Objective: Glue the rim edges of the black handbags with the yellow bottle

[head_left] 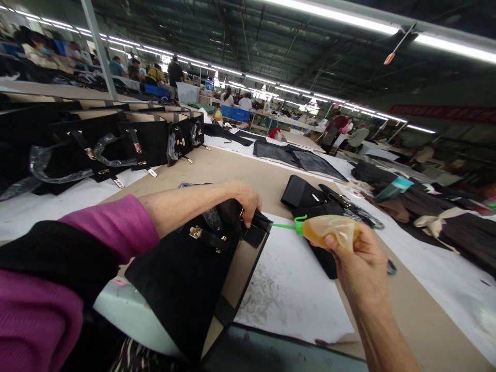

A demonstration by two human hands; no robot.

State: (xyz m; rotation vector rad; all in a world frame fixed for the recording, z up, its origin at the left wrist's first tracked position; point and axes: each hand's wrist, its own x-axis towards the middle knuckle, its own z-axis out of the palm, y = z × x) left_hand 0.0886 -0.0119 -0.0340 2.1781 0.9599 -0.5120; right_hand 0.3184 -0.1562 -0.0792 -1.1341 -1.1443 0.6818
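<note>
A black handbag [186,289] with gold hardware and a plastic-wrapped handle lies tilted at the table's near edge, its tan inside edge facing right. My left hand [248,200] reaches over it, fingers curled down and closed on the bag's dark upper corner; part of the grip is hidden. In my right hand [358,258] is a soft squeeze bottle [329,231] of amber liquid, held level and dented by the fingers. Its thin green nozzle [282,226] points left, and the tip is at the bag's corner, touching or very close.
Several finished-looking black handbags [143,139] stand in rows at the left. Another black bag piece [306,196] lies beyond the bottle. White paper [294,294], stained with dark smudges, covers the table here. Dark fabric [457,222] is heaped at right; people work farther back.
</note>
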